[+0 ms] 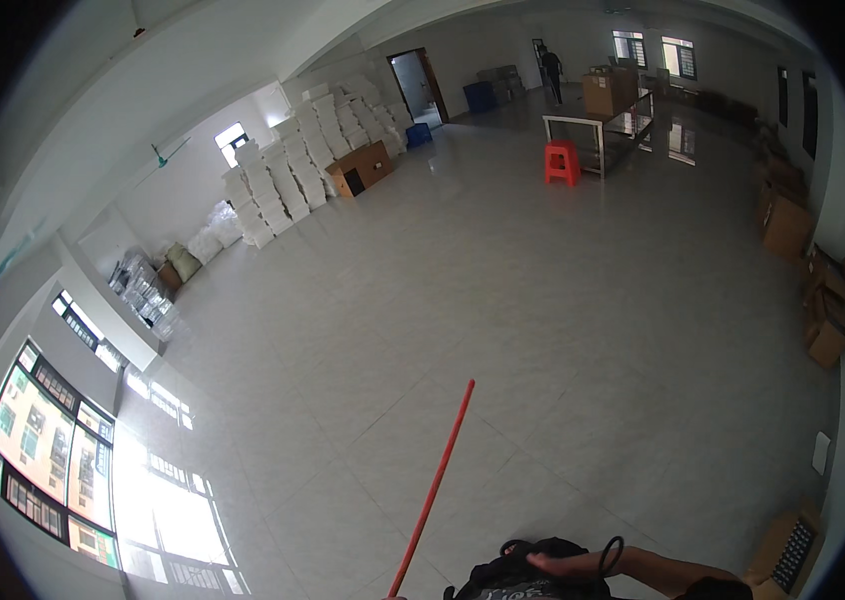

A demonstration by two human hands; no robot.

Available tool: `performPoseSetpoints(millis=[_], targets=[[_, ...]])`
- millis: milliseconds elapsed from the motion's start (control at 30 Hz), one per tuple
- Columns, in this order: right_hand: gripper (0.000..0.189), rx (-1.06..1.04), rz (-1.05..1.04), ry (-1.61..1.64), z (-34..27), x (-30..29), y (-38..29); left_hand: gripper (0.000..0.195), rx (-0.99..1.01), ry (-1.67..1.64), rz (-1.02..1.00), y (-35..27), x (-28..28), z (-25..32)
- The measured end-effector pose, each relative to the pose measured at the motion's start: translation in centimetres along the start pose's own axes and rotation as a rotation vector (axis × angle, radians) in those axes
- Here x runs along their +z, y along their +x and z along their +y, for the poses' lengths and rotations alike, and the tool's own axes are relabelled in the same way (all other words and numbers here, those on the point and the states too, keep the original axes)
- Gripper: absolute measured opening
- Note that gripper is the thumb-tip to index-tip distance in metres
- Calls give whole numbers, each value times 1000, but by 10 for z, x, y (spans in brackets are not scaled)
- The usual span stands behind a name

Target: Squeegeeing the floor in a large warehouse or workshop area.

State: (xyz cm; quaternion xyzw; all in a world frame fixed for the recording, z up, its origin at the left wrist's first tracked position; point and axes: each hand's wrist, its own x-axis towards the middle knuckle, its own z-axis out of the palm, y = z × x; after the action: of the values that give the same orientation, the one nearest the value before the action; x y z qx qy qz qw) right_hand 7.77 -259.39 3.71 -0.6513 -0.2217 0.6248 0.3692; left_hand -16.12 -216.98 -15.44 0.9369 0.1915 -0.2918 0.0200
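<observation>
A long thin red stick [434,487] slants up from the bottom edge, its rounded tip standing out over the floor. At its lower end only a sliver of my left hand [394,598] shows, around the stick; the rest is cut off by the frame. My right hand [548,564] lies against the black cloth [494,574] at my front, which bears pale print. Its fingers are partly hidden, and whether they grasp the cloth cannot be made out. By the right wrist a dark cord loop [611,555] sticks up.
Grey tiled floor [407,315] spreads ahead. White foam stacks [295,157] and wrapped bundles [143,292] line the left wall. Farther off are a red stool [561,163], a metal-framed table [572,120] with cartons and a person [551,73]. Cardboard boxes [786,217] run along the right wall.
</observation>
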Motion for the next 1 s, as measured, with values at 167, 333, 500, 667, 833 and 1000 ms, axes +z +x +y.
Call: performPoseSetpoints(millis=[167,333,500,667,833,1000], targets=[[73,-183,-532,222,-36,-5,-15,17,70,379,699,-11,97,-17],[75,219,-270,344,-13,0,-11,8,0,-11,223,-18,109,-13],[67,263,-290,475,23,10,-3,7,40,60,180,-15,120,15],[61,362,-398,569,58,9,17,19,-137,102,-286,14,152,23],[57,455,-264,804,63,18,18,24,-203,-76,-136,8,87,50],[42,759,-360,559,1,-1,15,27,-480,-233,-402,23,151,24]])
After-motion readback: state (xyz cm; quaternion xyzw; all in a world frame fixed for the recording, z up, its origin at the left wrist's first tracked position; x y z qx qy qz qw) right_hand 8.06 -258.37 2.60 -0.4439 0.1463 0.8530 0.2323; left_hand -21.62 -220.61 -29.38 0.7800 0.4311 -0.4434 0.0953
